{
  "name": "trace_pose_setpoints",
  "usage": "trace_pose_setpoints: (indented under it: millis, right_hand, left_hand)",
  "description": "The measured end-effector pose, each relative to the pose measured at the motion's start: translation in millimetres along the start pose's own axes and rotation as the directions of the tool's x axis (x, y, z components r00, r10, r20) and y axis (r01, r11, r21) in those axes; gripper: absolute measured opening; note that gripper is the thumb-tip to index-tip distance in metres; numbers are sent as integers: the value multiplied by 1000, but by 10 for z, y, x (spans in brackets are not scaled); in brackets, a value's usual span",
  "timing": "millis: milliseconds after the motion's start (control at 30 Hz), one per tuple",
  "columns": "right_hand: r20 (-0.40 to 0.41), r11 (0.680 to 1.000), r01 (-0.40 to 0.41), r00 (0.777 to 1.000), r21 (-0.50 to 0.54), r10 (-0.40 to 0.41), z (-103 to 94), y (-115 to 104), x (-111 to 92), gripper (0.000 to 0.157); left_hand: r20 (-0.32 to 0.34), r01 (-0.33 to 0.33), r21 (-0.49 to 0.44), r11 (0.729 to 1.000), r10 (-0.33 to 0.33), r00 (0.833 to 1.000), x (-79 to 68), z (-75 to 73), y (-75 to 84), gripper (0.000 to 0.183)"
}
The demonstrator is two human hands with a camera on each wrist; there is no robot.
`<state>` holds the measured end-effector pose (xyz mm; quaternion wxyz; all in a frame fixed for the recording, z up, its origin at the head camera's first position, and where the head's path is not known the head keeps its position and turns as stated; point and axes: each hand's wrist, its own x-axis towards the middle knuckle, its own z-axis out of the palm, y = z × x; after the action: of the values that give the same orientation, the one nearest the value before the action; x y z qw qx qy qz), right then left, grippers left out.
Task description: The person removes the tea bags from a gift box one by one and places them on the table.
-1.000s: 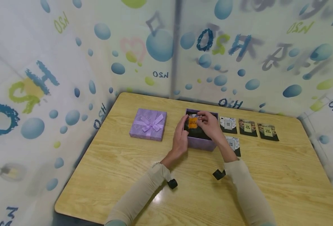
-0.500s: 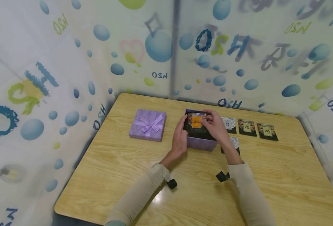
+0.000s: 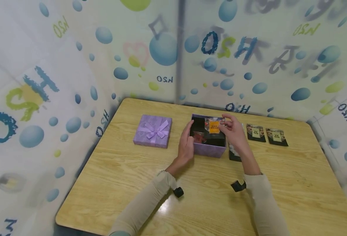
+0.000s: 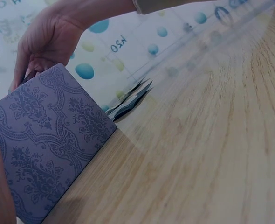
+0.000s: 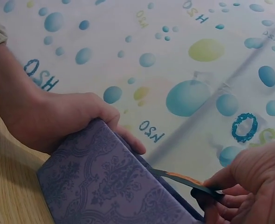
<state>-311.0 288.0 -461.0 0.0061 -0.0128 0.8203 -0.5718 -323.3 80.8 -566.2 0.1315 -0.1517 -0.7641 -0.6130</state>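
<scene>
A purple patterned gift box (image 3: 209, 150) stands uncovered on the table, with a dark inside. My left hand (image 3: 186, 144) holds it by its left wall, fingertips at the rim. Over the box's opening, my right hand (image 3: 233, 131) pinches a black sachet with an orange label (image 3: 214, 127) between thumb and fingers, at its right edge. The right wrist view shows this sachet (image 5: 182, 178) edge-on above the rim. Lower in the box lies another dark sachet with a reddish print (image 3: 199, 137).
The purple lid with a ribbon bow (image 3: 154, 131) lies left of the box. Right of it are a sachet with a pale label (image 3: 256, 132) and a similar sachet (image 3: 276, 136). Another sachet (image 3: 234, 154) lies partly behind my right wrist. A patterned wall (image 3: 220, 78) borders the wooden table (image 3: 126, 177).
My right hand has drawn the orange-labelled sachet to the right across the box opening, uncovering the reddish sachet below. My left hand stays at the box.
</scene>
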Motion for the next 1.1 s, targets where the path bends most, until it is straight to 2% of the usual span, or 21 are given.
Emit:
trace_pose_setpoints:
  millis: [433, 600, 1100]
  right_hand:
    - [-59, 998, -66, 996, 5, 66, -181, 134, -81, 59]
    - [-85, 995, -98, 991, 24, 100, -259, 188, -118, 59]
    - [-155, 996, -84, 985, -33, 78, -448, 273, -221, 55]
  left_hand:
    - [-15, -39, 2, 999, 39, 999, -1, 6, 4, 72]
    - [-7, -29, 0, 1000, 29, 1000, 6, 3, 16, 72]
    - [-2, -24, -2, 1000, 24, 1000, 12, 1, 1, 71]
